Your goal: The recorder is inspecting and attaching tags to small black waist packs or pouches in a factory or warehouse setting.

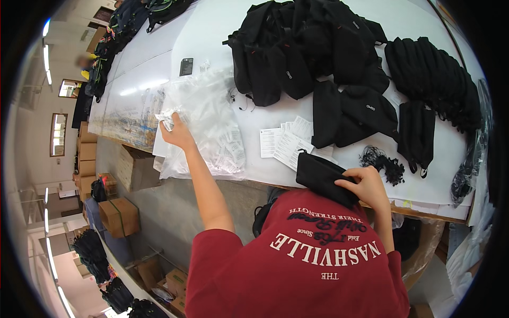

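Note:
At the left, my left hand (180,134) pinches a small crumpled piece of clear plastic with white print (166,121). That hand is over the edge of a heap of clear plastic bags (207,111), several bearing white printed labels. Close to my body, my right hand (366,183) grips a black fabric pouch (318,174) by its right part, thumb and fingers closed on it. The pouch is tilted at the table's near edge. White printed paper slips (289,151) lie overlapping just beyond it.
A large pile of black pouches (297,53) covers the table's far middle, with a stacked row (429,79) at right. Black cords (389,164) lie near the right edge. A small dark card (186,67) sits beyond the bags. Cardboard boxes (119,216) stand at the floor's left.

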A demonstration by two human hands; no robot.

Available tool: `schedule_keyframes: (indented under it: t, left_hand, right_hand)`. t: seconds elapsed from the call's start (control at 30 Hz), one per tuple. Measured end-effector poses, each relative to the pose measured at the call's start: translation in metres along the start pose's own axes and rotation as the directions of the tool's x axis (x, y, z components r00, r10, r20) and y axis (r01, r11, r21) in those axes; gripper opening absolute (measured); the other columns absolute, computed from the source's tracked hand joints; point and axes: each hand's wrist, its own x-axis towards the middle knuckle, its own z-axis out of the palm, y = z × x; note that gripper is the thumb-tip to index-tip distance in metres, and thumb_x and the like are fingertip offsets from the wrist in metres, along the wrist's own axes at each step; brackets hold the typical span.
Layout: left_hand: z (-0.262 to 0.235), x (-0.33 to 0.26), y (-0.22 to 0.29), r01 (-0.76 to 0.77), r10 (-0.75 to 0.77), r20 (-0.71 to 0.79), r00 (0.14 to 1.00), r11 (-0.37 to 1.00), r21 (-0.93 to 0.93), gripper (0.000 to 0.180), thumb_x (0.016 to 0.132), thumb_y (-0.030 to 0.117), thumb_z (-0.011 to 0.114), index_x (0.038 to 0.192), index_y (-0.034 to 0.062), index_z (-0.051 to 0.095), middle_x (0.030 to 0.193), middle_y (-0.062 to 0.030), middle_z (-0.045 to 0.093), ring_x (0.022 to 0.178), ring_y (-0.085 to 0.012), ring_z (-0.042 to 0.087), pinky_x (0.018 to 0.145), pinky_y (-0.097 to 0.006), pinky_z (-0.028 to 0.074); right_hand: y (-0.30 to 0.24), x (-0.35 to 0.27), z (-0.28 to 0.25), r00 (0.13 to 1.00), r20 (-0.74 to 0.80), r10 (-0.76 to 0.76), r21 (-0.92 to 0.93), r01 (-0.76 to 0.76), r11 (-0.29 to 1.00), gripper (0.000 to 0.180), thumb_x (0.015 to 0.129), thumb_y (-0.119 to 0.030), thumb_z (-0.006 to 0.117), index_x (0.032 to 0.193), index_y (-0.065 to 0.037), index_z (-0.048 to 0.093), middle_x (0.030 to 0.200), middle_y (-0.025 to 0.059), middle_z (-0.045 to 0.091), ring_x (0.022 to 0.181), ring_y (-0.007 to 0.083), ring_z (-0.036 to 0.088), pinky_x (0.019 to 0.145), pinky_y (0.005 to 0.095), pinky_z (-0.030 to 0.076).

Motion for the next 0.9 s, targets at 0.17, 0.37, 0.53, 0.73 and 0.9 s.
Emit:
schedule_keyframes:
  t: [0.17,0.37,0.53,0.73,0.9]
  left_hand:
    - [-0.005,0.011,0.050,0.060,-0.054,0.028,0.998,0.962,-0.267,0.026,0.080,0.007,0.068,0.102,-0.0062,0.061,0.090,-0.0077,0.063,0.075,-0.0136,0.057,0.069,-0.030,0.049]
    - [0.016,-0.025,0.094,0.078,0.034,0.448,0.893,0.970,-0.230,0.029,0.077,0.010,0.073,0.100,-0.0032,0.061,0.085,-0.0074,0.062,0.074,-0.0130,0.054,0.066,-0.028,0.047]
    - [0.046,-0.121,0.116,0.209,0.101,0.844,0.527,0.947,-0.243,0.033,0.077,0.017,0.074,0.101,-0.0022,0.062,0.091,-0.0102,0.061,0.082,-0.0180,0.060,0.069,-0.032,0.047]
    - [0.054,-0.144,0.112,0.036,0.300,0.877,0.374,0.941,-0.337,0.036,0.085,0.027,0.068,0.109,-0.0005,0.063,0.097,-0.0105,0.058,0.083,-0.0237,0.055,0.080,-0.030,0.044]
    - [0.048,-0.133,0.125,-0.264,0.440,0.774,0.456,0.897,-0.354,0.021,0.090,0.014,0.059,0.104,0.0014,0.065,0.092,-0.0111,0.059,0.085,-0.0252,0.055,0.080,-0.032,0.043]
  right_hand:
    - [0.000,-0.006,0.001,1.000,-0.014,0.025,0.023,-0.025,0.999,0.027,0.071,-0.031,0.075,0.078,-0.004,0.072,0.051,0.0103,0.053,0.045,0.0242,0.051,0.049,0.0327,0.040]
    - [-0.008,0.001,-0.006,0.999,0.038,0.003,-0.029,-0.002,1.000,0.028,0.072,-0.032,0.075,0.079,-0.005,0.072,0.054,0.0101,0.055,0.048,0.0254,0.054,0.052,0.0323,0.042]
    - [-0.004,-0.002,0.002,0.997,-0.046,-0.062,0.005,0.062,0.998,0.027,0.071,-0.027,0.077,0.079,-0.001,0.070,0.050,0.0107,0.052,0.042,0.0206,0.048,0.047,0.0305,0.037]
    - [-0.008,-0.003,-0.002,1.000,-0.006,-0.009,-0.046,0.008,0.999,0.026,0.072,-0.034,0.075,0.081,-0.009,0.073,0.057,0.0101,0.059,0.053,0.0263,0.059,0.053,0.0331,0.045]
    - [-0.010,-0.001,-0.002,0.999,-0.002,-0.051,-0.078,0.050,0.996,0.027,0.073,-0.036,0.075,0.081,-0.010,0.073,0.058,0.0097,0.061,0.055,0.0267,0.061,0.055,0.0331,0.047]
